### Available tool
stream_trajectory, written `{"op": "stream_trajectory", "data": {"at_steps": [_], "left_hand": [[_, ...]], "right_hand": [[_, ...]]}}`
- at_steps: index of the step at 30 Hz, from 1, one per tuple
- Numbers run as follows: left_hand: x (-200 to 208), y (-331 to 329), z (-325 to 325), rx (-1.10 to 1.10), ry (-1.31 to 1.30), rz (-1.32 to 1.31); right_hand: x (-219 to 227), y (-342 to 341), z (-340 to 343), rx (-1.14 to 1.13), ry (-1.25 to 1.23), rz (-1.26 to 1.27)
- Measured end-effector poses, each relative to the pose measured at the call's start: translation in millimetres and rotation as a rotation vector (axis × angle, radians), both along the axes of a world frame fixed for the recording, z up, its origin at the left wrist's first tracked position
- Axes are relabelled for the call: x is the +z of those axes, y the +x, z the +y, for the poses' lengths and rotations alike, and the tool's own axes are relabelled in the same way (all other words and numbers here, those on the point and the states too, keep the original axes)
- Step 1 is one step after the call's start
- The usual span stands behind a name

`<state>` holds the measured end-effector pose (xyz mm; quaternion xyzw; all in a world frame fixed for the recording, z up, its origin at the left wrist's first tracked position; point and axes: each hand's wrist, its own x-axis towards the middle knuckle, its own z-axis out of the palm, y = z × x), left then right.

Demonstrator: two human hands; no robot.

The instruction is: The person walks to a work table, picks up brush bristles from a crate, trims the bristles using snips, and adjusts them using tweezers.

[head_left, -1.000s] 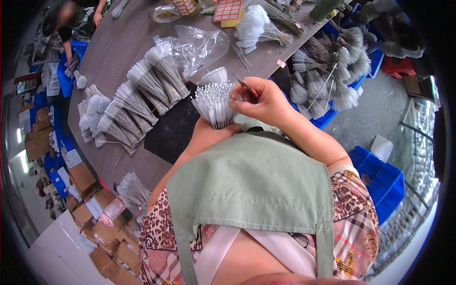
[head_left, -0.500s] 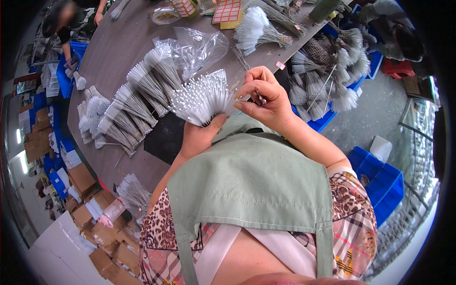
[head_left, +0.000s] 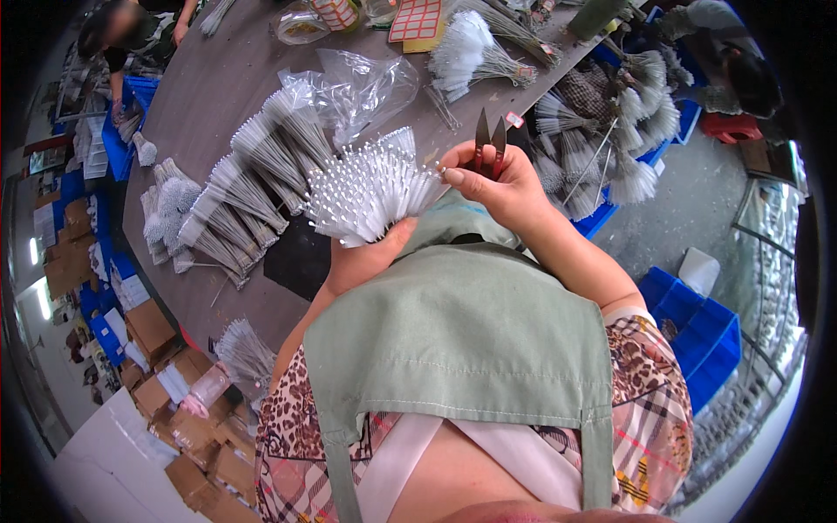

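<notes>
My left hand [head_left: 370,257] is closed around a bundle of thin wire brushes [head_left: 370,192], their white bristles fanned upward with small pale tips. The stems are mostly hidden by my hand and body. At the right edge of the fan, my right hand [head_left: 506,187] pinches at a brush tip between thumb and forefinger. That same hand holds a pair of dark-bladed scissors [head_left: 490,148], whose blades stick up apart between the fingers.
Several bundles of wire brushes [head_left: 231,196] lie left on the brown table [head_left: 196,105]. Beyond are a clear plastic bag [head_left: 366,87], another brush bundle [head_left: 466,57] and a label sheet [head_left: 416,19]. A blue crate [head_left: 689,322] stands right. A person [head_left: 166,35] works at far left.
The scissors blades in my right hand have swung up into view. My left hand has tilted the fan, so more brush tips face me.
</notes>
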<state>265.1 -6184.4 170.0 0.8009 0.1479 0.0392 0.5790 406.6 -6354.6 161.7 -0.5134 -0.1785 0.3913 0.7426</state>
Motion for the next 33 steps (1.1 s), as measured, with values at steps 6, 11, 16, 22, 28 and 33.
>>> {"op": "stream_trajectory", "data": {"at_steps": [6,11,16,22,28,33], "left_hand": [[2.7,1.1,0.0,0.006,-0.197,0.132],[1.4,2.7,-4.0,0.047,-0.34,0.145],[-4.8,4.1,-6.2,0.107,-0.249,0.17],[-4.0,7.4,-11.1,0.29,-0.527,0.256],[-44.3,-5.0,-8.3,0.47,-0.625,0.247],[-63.2,-21.5,-5.1,0.452,-0.762,0.214]], "right_hand": [[-2.0,4.6,-2.7,0.055,0.026,0.097],[-9.0,-6.7,3.6,0.029,0.092,0.107],[-20.6,-14.4,8.7,0.012,-0.071,0.05],[-17.6,-25.7,11.9,-0.163,-0.026,-0.045],[8.1,-10.8,12.9,-0.372,0.075,-0.59],[-109.7,60.0,40.8,-0.282,-0.526,-0.679]]}}
